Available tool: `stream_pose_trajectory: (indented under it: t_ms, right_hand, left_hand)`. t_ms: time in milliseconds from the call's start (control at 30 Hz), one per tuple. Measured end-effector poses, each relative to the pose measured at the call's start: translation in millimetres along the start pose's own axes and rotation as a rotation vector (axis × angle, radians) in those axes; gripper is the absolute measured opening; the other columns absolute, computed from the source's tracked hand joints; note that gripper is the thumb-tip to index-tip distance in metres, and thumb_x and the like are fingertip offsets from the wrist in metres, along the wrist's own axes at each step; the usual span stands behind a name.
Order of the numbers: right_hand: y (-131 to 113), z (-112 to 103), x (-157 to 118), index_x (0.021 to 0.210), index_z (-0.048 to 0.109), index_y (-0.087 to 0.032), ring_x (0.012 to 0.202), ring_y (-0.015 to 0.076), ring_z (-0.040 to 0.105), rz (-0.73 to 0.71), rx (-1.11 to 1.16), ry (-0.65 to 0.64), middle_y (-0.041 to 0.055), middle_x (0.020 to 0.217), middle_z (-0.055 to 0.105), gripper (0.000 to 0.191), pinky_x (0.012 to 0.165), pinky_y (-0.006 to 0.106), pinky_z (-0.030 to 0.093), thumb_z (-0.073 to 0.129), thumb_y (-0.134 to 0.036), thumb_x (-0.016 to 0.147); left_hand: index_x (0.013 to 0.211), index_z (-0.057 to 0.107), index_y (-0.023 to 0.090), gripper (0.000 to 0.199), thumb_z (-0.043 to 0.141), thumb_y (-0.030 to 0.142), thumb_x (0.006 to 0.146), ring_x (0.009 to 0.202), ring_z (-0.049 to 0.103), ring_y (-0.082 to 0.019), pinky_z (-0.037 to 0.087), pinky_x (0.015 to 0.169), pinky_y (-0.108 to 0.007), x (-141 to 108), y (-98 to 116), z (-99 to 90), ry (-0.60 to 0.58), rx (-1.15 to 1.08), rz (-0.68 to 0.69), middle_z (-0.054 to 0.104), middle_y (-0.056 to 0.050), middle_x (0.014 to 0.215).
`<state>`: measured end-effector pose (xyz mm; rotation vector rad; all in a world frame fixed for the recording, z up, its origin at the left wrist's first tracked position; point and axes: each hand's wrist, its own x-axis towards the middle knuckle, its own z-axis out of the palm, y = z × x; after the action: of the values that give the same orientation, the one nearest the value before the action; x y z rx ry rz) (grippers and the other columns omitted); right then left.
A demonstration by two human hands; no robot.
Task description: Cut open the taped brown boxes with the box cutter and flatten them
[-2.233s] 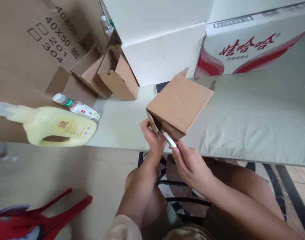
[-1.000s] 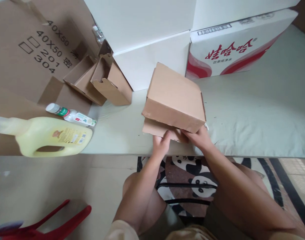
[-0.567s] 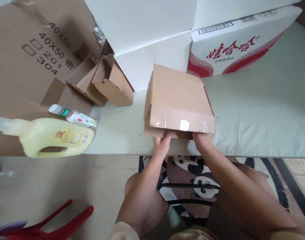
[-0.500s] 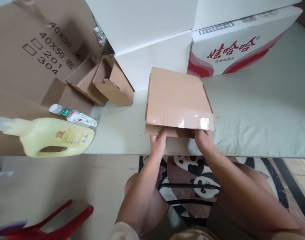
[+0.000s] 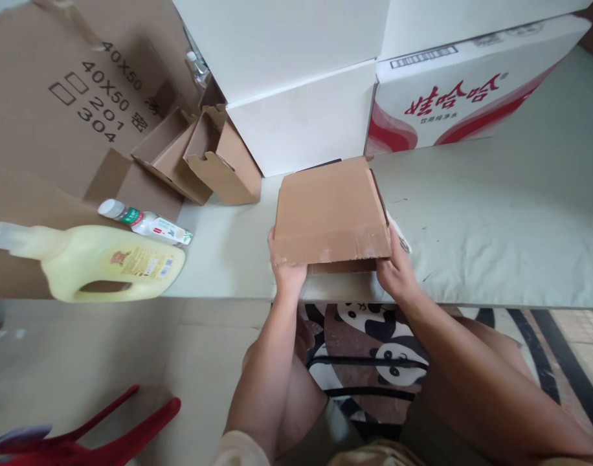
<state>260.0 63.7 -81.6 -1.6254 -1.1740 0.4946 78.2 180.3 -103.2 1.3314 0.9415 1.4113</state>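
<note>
Fingers of the left hand (image 5: 287,273) are clamped on the small brown carton (image 5: 331,213) around its 7 o'clock corner, and those of the right hand (image 5: 396,270) grip it around 4 to 5 o'clock; the carton hides most fingertips. It is held between the two hands at the near side of the cloth-covered bench (image 5: 476,252), a gap showing under its near edge. Just beside the right hand, at 3 o'clock, a slim white object (image 5: 399,234) pokes out. White boxes (image 5: 311,120) stand at 12 o'clock, a red-and-white carton (image 5: 452,103) at 2. Two open cartons (image 5: 231,158) lean together at 10, before a large printed carton (image 5: 39,142). Around 9 o'clock lie a clear bottle (image 5: 145,222) and a yellow jug (image 5: 102,259).
</note>
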Motion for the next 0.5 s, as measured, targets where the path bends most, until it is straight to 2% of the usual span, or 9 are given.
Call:
stream_pose_trajectory:
  t_ms: [133,200,367,500]
  right_hand:
    - [7.2,-5.2,4.1,0.155,0.034,-0.021,0.145,0.0351,0.042,0.05,0.017,0.02,0.0178,0.157,0.045,0.079,0.117,0.057,0.038,0.032,-0.073,0.095]
    - [10.7,-8.0,6.8,0.153,0.037,-0.022,0.144,0.0348,0.045,0.08,0.042,0.042,0.0166,0.156,0.046,0.076,0.117,0.058,0.038,0.034,-0.072,0.095]
    - [12.6,-11.2,11.5,0.15,0.041,-0.024,0.143,0.0322,0.045,0.116,0.097,0.056,0.0133,0.154,0.049,0.065,0.119,0.057,0.036,0.038,-0.064,0.098]
    - [13.5,-11.3,11.0,0.151,0.041,-0.024,0.148,0.0314,0.04,0.129,0.145,0.046,0.0118,0.157,0.045,0.063,0.122,0.056,0.032,0.041,-0.057,0.098]
  left_hand:
    - [0.136,0.048,0.03,0.08,0.087,0.027,0.066,0.128,0.06,-0.025,0.049,0.11,-0.041,5.3,7.9,-7.0,-0.082,0.176,0.061,0.059,-0.009,0.137]
    - [0.138,0.05,0.029,0.08,0.084,0.022,0.067,0.134,0.056,-0.027,0.046,0.114,-0.041,7.6,12.1,-12.0,-0.132,0.213,0.055,0.057,-0.01,0.141]
    - [0.147,0.044,0.036,0.074,0.074,0.025,0.08,0.14,0.052,-0.026,0.042,0.118,-0.043,9.3,12.9,-18.7,-0.141,0.198,0.015,0.053,-0.007,0.149]
    - [0.142,0.053,0.032,0.061,0.069,0.025,0.084,0.146,0.044,-0.026,0.032,0.125,-0.044,9.5,10.7,-20.0,-0.173,0.272,0.065,0.051,-0.006,0.152]
